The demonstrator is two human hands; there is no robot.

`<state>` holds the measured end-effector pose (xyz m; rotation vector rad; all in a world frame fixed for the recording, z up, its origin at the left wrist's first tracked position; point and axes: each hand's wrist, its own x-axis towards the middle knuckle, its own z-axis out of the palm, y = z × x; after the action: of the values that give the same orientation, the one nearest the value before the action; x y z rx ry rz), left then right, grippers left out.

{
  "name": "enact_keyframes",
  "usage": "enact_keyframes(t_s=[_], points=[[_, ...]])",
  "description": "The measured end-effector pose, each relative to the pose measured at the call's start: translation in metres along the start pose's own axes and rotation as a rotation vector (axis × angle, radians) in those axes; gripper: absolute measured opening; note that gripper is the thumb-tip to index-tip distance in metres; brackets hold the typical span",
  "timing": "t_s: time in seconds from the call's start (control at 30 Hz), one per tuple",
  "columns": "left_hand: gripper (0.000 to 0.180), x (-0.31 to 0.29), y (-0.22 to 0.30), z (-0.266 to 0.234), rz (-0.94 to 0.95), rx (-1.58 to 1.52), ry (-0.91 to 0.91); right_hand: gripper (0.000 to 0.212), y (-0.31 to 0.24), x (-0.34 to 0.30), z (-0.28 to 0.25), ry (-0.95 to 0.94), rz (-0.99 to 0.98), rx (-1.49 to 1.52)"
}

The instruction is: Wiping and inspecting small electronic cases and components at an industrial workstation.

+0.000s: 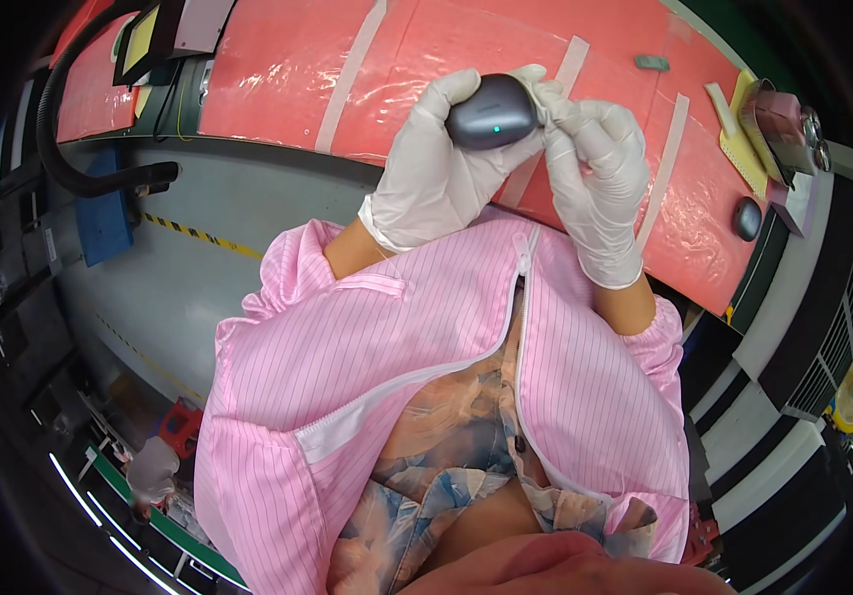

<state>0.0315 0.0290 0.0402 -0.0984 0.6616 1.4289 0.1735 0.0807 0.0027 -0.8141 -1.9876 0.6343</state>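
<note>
A dark grey, rounded earbud charging case [492,107] with a small lit green light on its front is held over the near part of the bench. My left hand [428,186], in a white glove, wraps round it from the left and below. At the case's right end, my gloved right hand [599,167] has its thumb and fingers pinched together, close against the left fingertips. Whatever lies in that pinch is too small or hidden to make out. Another dark rounded case [746,218] lies at the bench's right end, apart from both hands.
Pink sheeting with pale tape strips covers the bench [278,69]. A small grey-green block [651,62] lies toward the far right. Yellow holders and a pinkish container [781,121] stand at the right edge. A black flexible hose [59,149] curves down at the left.
</note>
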Motion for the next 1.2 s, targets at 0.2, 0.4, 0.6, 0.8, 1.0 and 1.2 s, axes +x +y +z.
enact_keyframes(t_s=[0.2,0.4,0.6,0.8,1.0,1.2], points=[[0.043,0.002,-0.004,-0.010,-0.245,-0.384,-0.083,0.042,-0.029,-0.001,0.001,-0.091,-0.248,-0.258],[0.046,0.001,-0.016,-0.020,-0.193,-0.440,-0.077,0.038,0.012,-0.005,0.003,0.056,-0.081,-0.176],[0.048,0.001,-0.014,-0.005,-0.167,-0.271,0.029,0.042,0.028,-0.004,-0.025,-0.057,0.038,-0.208],[0.051,-0.004,-0.018,0.005,-0.135,0.033,0.017,0.060,-0.010,0.005,-0.021,-0.264,0.305,0.528],[0.052,-0.005,-0.020,-0.013,-0.130,0.111,-0.002,0.060,-0.013,-0.007,-0.014,-0.255,0.426,0.703],[0.048,-0.015,-0.022,-0.017,-0.057,0.009,-0.053,0.041,0.017,-0.017,-0.025,-0.095,0.275,0.300]])
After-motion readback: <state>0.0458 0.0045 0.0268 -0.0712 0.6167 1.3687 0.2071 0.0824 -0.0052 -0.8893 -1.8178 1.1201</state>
